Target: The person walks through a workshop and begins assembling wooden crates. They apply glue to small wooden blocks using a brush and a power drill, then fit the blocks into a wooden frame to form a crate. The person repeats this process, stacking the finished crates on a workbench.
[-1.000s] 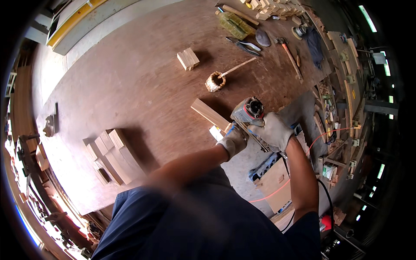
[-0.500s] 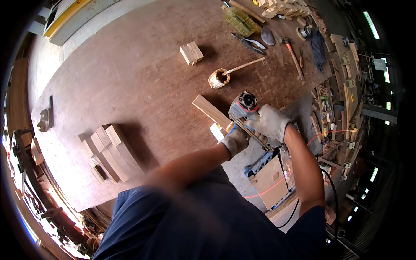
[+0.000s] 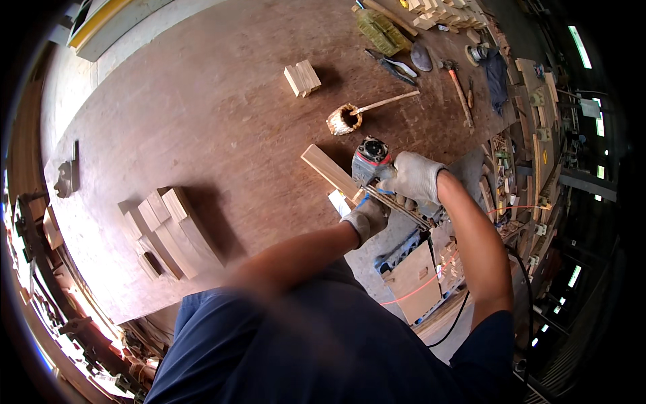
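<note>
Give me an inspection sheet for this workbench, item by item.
Surface: brown bench, dusty, mostly bare at centre.
Job's things: power tool on a wood strip at the bench edge.
Clutter: stacked blocks; small block pair; brush; hammer; offcuts at the far corner.
Hands: both gloved; right hand on the tool, left hand on the strip.
Cables: black cord and orange cord below the bench.
Surroundings: crate beside the bench, timber racks on the right.

Both gloved hands, left hand [image 3: 369,217] and right hand [image 3: 416,178], clenched close together.
</note>
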{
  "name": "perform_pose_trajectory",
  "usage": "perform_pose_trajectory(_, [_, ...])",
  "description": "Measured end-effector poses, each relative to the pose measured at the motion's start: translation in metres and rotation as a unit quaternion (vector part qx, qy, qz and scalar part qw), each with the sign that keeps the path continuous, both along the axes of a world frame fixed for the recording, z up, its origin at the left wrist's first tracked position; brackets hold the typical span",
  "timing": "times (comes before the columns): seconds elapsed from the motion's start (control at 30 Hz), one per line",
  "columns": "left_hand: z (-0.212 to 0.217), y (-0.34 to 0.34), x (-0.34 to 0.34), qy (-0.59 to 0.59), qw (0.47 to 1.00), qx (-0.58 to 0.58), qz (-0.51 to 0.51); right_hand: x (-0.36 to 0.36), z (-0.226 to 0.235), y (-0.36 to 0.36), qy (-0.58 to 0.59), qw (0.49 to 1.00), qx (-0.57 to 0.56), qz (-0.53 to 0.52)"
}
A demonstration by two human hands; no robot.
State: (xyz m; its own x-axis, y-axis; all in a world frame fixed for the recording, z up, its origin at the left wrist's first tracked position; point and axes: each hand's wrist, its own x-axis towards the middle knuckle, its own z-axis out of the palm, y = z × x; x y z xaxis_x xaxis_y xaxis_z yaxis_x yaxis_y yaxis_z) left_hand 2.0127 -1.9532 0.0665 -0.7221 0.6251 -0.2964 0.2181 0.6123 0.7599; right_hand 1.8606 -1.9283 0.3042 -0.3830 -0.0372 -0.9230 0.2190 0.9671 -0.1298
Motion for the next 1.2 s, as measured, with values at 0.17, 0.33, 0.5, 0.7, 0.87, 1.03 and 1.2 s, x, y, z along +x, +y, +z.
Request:
perform_pose_trajectory(0.17, [-0.001,0.001,-0.005,0.215,0.932,-0.219,-0.192,-0.008,0.010,-0.020,-0.037,0.999,0.016,0.007])
perform_pose_trajectory(0.33, [-0.012,0.005,0.008,0.249,0.952,-0.154,-0.085,-0.014,0.008,-0.024,-0.060,0.997,0.042,0.001])
perform_pose_trajectory(0.5, [-0.052,0.034,0.009,0.097,0.993,-0.013,0.062,-0.016,-0.009,-0.026,-0.066,0.997,0.029,0.015])
perform_pose_trajectory(0.7, [0.017,0.000,-0.007,0.047,0.996,-0.070,-0.020,-0.016,-0.005,-0.021,-0.062,0.997,0.036,0.040])
perform_pose_trajectory(0.87, [0.002,0.000,-0.003,0.103,0.993,-0.057,-0.025,-0.020,-0.006,-0.028,-0.058,0.991,0.040,0.113])
perform_pose_trajectory(1.03, [-0.009,0.001,0.001,0.121,0.992,-0.026,-0.027,-0.023,-0.009,-0.027,-0.073,0.992,0.041,0.092])
perform_pose_trajectory(1.2, [-0.010,0.003,0.001,0.062,0.998,0.012,-0.003,-0.024,-0.009,-0.028,-0.074,0.992,0.043,0.088])
